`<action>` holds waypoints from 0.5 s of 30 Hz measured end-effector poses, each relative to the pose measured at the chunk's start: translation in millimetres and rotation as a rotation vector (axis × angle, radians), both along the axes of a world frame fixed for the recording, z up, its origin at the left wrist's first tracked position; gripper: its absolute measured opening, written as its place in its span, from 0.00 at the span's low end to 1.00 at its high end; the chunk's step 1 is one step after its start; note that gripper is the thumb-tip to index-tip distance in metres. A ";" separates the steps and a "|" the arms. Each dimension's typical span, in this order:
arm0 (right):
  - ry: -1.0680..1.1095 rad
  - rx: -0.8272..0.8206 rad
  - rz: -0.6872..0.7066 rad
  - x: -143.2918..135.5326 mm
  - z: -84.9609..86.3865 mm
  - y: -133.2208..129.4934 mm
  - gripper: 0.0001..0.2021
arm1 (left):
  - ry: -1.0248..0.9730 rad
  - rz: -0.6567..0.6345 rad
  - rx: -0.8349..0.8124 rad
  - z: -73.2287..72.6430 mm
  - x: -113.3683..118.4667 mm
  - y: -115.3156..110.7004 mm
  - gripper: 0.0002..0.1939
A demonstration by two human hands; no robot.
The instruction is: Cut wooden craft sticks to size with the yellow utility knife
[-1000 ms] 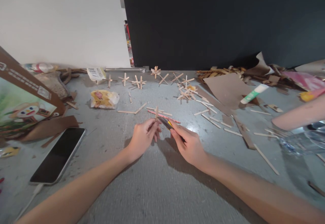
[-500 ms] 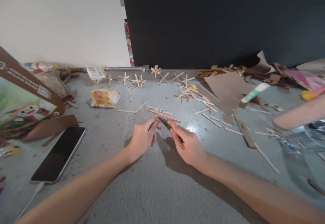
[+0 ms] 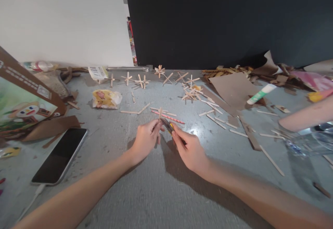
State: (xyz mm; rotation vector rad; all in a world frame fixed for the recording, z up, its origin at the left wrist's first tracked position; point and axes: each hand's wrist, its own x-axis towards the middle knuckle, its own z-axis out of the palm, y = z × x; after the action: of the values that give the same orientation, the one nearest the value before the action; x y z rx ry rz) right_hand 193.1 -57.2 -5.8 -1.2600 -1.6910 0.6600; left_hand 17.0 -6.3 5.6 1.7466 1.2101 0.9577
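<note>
Between its pinched fingers, my left hand (image 3: 146, 137) grips a short wooden craft stick (image 3: 160, 113) that points up and away. My right hand (image 3: 191, 150) is wrapped round a dark and yellow utility knife (image 3: 168, 126). The knife's front end meets the stick close to my left fingertips; the exact contact is too small to make out. Just beyond both hands lies a red-and-white striped straw (image 3: 171, 118), with pale craft sticks (image 3: 169, 114) beside it. Star-shaped crossed sticks (image 3: 191, 94) stand farther back on the grey table (image 3: 125, 194).
A phone (image 3: 59, 158) with a cable and a printed carton (image 3: 28, 107) are at left. A yellow packet (image 3: 106, 99) lies ahead. Rightward are cardboard (image 3: 231, 88), a glue stick (image 3: 261, 94), loose sticks, a clear plastic cup (image 3: 309, 144) and another person's arm (image 3: 309, 113).
The stick in my left hand has tipped slightly more upright, and the knife end has shifted a little left. My grip on both stays the same.
</note>
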 end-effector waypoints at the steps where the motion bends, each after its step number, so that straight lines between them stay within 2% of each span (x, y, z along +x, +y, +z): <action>1: 0.050 -0.057 0.003 -1.4 0.2 -1.2 0.23 | -0.001 -0.001 0.006 -0.1 0.1 0.1 0.16; 7: 0.449 -0.445 0.067 -11.2 3.9 -9.8 0.32 | 0.007 0.009 0.069 -0.5 0.2 -0.2 0.14; 12: 0.562 -0.463 0.081 -12.7 9.4 -12.2 0.32 | -0.006 0.008 0.057 -2.5 -0.1 -0.2 0.14; 15: 0.560 -0.396 0.096 -9.4 9.8 -10.1 0.29 | -0.056 0.010 0.024 -2.7 -0.1 0.3 0.15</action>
State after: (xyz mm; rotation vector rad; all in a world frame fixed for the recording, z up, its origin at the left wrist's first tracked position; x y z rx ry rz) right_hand 183.7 -67.3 4.0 -1.1160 -1.1904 1.3180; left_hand 16.9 -6.0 2.9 1.7228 1.1775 1.0240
